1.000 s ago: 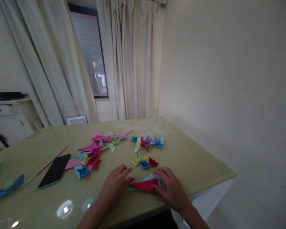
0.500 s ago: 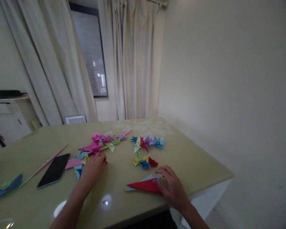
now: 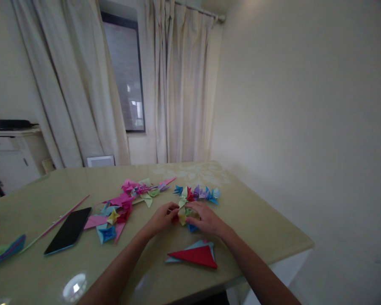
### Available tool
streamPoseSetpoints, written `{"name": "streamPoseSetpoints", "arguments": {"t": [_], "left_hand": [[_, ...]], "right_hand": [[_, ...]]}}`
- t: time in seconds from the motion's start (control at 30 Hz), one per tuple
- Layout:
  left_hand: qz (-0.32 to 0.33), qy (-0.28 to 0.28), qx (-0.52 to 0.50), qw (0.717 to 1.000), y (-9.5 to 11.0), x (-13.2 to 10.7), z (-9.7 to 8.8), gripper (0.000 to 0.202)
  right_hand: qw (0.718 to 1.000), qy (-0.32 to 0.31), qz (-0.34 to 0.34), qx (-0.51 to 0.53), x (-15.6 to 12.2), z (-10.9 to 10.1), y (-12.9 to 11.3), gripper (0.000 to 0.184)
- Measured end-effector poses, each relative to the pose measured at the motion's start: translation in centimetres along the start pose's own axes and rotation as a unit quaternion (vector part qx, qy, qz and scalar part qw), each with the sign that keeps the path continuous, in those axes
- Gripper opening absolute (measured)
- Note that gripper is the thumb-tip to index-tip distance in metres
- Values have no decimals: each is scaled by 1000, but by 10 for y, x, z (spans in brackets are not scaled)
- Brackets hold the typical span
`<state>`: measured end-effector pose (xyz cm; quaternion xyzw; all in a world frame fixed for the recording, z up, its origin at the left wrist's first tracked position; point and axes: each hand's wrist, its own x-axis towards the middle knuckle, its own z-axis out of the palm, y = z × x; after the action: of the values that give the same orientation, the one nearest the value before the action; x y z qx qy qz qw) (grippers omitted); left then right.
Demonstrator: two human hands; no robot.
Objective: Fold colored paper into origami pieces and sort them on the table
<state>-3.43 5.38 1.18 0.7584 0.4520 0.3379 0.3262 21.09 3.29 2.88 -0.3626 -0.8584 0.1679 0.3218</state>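
Note:
My left hand (image 3: 161, 219) and my right hand (image 3: 205, 219) meet over a small cluster of folded paper pieces (image 3: 183, 214) in yellow, green, red and blue at the table's middle. Both hands' fingers are curled onto the cluster, pinching pieces of it. A folded red paper triangle (image 3: 195, 256) lies flat on light blue sheets just in front of my hands, untouched. A row of blue, purple and green folded pieces (image 3: 200, 193) lies behind the cluster. A larger pile of pink, blue and yellow folded paper (image 3: 120, 204) spreads to the left.
A black phone (image 3: 68, 230) lies left of the pile beside a thin pink stick (image 3: 55, 223). Folded blue-green paper (image 3: 4, 250) sits at the far left edge. The beige table (image 3: 257, 220) ends at right near the wall. Curtains and a window stand behind.
My left hand left the pink pile and came right to the small cluster. My right hand let go of the red triangle and moved forward onto the same cluster.

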Motion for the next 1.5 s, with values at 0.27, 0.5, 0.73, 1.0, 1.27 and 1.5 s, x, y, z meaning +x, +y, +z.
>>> {"name": "streamPoseSetpoints", "arguments": {"t": [0.27, 0.5, 0.73, 1.0, 1.27, 1.5], "left_hand": [[-31, 76, 152, 985, -29, -5, -29, 46], [-118, 139, 336, 924, -60, -13, -47, 51], [-113, 91, 442, 885, -60, 7, -40, 60], [-43, 118, 442, 888, -65, 8, -48, 39], [17, 165, 403, 900, -64, 0, -49, 37], [79, 248, 280, 924, -65, 3, -55, 28]], "right_hand": [[1000, 12, -3, -2, -19, 9, 3, 53], [1000, 26, -2, -12, -16, 10, 5, 52], [999, 8, -32, -10, -12, 14, 4, 53], [998, 40, -42, 28, -17, 10, 4, 53], [998, 58, -8, 34, -20, 9, 8, 56], [997, 71, 2, 42, -20, 9, 12, 56]]}}
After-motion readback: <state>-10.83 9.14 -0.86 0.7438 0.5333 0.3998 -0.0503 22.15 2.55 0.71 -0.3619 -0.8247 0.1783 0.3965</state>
